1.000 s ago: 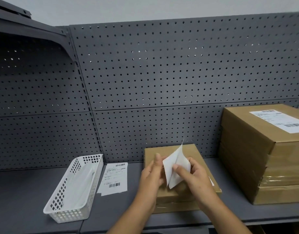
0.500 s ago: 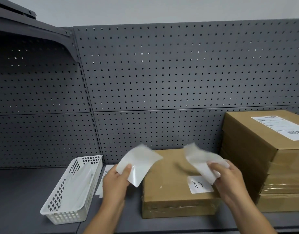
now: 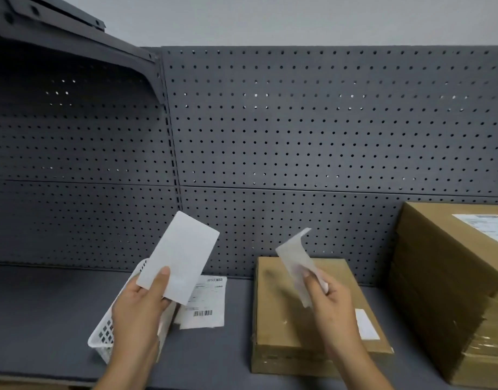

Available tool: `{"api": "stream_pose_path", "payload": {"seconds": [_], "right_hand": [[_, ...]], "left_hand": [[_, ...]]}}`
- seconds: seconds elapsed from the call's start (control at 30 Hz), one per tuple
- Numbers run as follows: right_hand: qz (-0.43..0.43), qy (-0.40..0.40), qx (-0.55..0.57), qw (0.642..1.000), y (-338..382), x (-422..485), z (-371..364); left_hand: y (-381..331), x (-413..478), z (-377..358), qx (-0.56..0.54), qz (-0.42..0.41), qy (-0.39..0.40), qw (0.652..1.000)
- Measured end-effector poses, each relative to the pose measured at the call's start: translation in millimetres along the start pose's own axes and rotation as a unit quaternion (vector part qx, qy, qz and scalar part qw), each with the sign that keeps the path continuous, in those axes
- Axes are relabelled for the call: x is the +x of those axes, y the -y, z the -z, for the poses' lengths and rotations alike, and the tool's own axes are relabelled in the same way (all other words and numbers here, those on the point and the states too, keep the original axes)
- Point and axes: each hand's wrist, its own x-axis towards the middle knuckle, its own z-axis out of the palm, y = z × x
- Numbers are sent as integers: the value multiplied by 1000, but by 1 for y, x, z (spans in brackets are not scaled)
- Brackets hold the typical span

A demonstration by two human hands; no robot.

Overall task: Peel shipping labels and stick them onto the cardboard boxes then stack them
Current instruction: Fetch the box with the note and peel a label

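My left hand [image 3: 138,308] pinches a flat, blank white backing sheet [image 3: 180,257], held up over the white basket [image 3: 103,337]. A curled white label [image 3: 294,258] is gripped in my right hand [image 3: 330,305], raised above a flat cardboard box [image 3: 284,327] on the grey shelf. That box carries a small white sticker [image 3: 367,325] near its right edge. Both sheets are apart from each other and clear of the box.
A stack of taped cardboard boxes [image 3: 439,277] stands at the right, with a printed label [image 3: 487,226] on its top. Loose printed labels [image 3: 208,305] lie on the shelf [image 3: 45,319] between basket and box. A pegboard wall [image 3: 298,136] closes the back.
The two sheets, held together over the box a second ago, have been pulled apart. My left hand carried the flat sheet left toward the basket; my right hand kept the curled one above the box.
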Motion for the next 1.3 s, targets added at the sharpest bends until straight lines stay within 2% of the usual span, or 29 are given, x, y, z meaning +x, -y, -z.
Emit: {"api": "stream_pose_path", "payload": {"seconds": [0.27,0.5,0.6,0.67,0.77,0.9,1.0,1.07,1.17,1.3], "right_hand": [[29,142,-39,989,6,-5,-95],[54,154,-130,978,-7,-4,-189],[91,175,-207,958,1,-11,-220],[128,200,-288,928,5,-15,-240],[166,289,-454,827,-1,-23,-272],[57,458,-571,679,9,-37,-299],[12,537,-589,604,20,-36,-312],[-40,563,-586,581,20,-30,-323],[-109,565,-557,599,14,-21,-339],[-88,568,-546,609,13,-20,-346]], "left_hand": [[-19,26,76,-11,-13,-100,995],[-29,43,126,-4,-24,-131,991],[-31,48,146,4,-23,-135,991],[-33,52,158,7,-22,-139,990],[-37,58,173,9,-24,-139,990],[-37,68,183,-9,-20,-144,989],[-33,76,188,-3,-15,-139,990],[-30,80,190,-3,-12,-134,991],[-27,84,189,3,-8,-131,991],[-24,86,189,3,-3,-133,991]]}}
